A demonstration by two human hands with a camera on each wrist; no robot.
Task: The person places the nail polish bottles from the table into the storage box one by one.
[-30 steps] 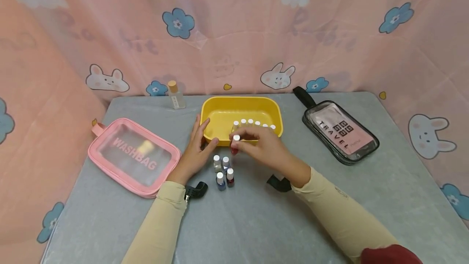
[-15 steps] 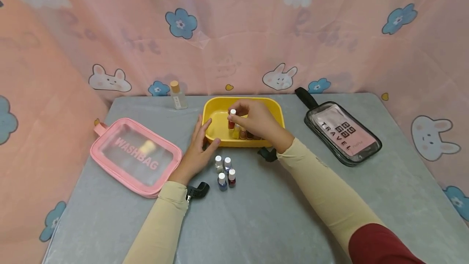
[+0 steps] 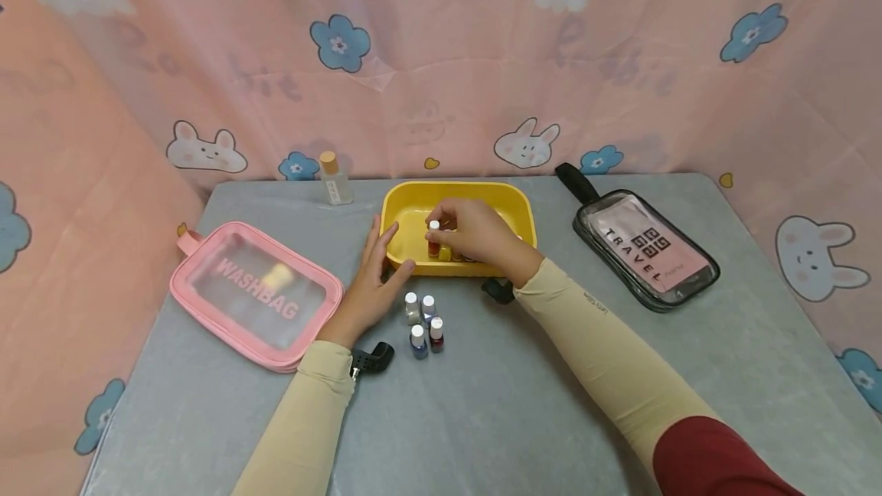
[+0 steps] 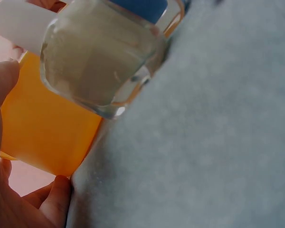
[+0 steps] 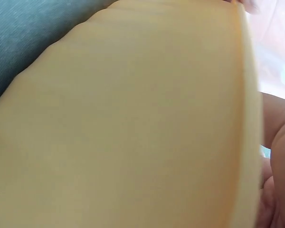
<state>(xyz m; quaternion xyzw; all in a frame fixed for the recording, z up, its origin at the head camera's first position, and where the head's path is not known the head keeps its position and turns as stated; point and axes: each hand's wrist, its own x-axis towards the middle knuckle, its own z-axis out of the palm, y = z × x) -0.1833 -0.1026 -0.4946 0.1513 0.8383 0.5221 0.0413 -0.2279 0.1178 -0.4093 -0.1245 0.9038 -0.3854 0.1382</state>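
My right hand [image 3: 478,232] reaches into the yellow tray [image 3: 406,266] and pinches a red nail polish bottle [image 3: 433,239] with a white cap, held upright inside the tray. Beside it a yellow nail polish bottle [image 3: 445,253] shows partly under my fingers; my hand hides other bottles. My left hand [image 3: 372,282] rests at the tray's left front corner with fingers spread. In front of the tray several small nail polish bottles [image 3: 418,341] stand on the table. A pale, clear-glass nail polish bottle [image 4: 99,52] looms large in the left wrist view. The tray's wall [image 5: 133,118] fills the right wrist view.
A pink washbag [image 3: 255,297] lies on the left of the grey table [image 3: 482,419]. On the right is a black-edged travel pouch [image 3: 644,247]. A glass bottle with a gold cap [image 3: 335,181] stands at the back, near the pink patterned curtain [image 3: 427,60].
My right hand has carried the red nail polish bottle from in front of the tray over its rim and lowered it inside. My left hand has stayed at the tray's corner.
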